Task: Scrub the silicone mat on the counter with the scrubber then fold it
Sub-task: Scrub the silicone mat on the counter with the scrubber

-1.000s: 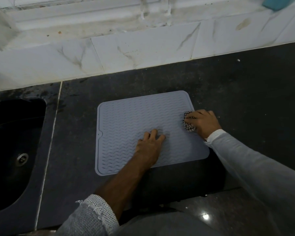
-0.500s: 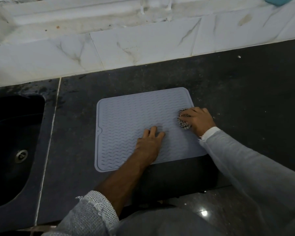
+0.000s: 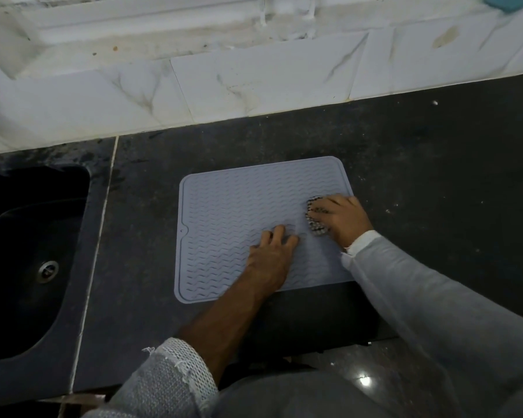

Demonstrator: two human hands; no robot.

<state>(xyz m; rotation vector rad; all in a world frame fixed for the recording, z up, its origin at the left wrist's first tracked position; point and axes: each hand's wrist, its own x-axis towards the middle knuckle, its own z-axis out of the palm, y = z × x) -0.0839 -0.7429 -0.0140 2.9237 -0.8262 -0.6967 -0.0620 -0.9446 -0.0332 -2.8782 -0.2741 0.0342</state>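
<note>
A light grey silicone mat [image 3: 233, 218] with a wavy ribbed pattern lies flat on the dark counter [image 3: 420, 164]. My left hand [image 3: 271, 257] presses down on the mat's lower middle, palm flat and fingers spread. My right hand [image 3: 341, 218] grips a black-and-white mesh scrubber [image 3: 314, 220] against the mat near its right edge. The scrubber's left side sticks out from under my fingers. My right sleeve covers the mat's near right corner.
A black sink [image 3: 27, 254] with a metal drain [image 3: 47, 270] is set into the counter at the left. White marble tiles [image 3: 254, 82] back the counter. A teal object [image 3: 501, 2] sits at the top right. The counter's front edge runs just below the mat.
My right hand with the scrubber has slid a little leftward and nearer over the mat. My left hand stays pressed in place. The view has shifted slightly.
</note>
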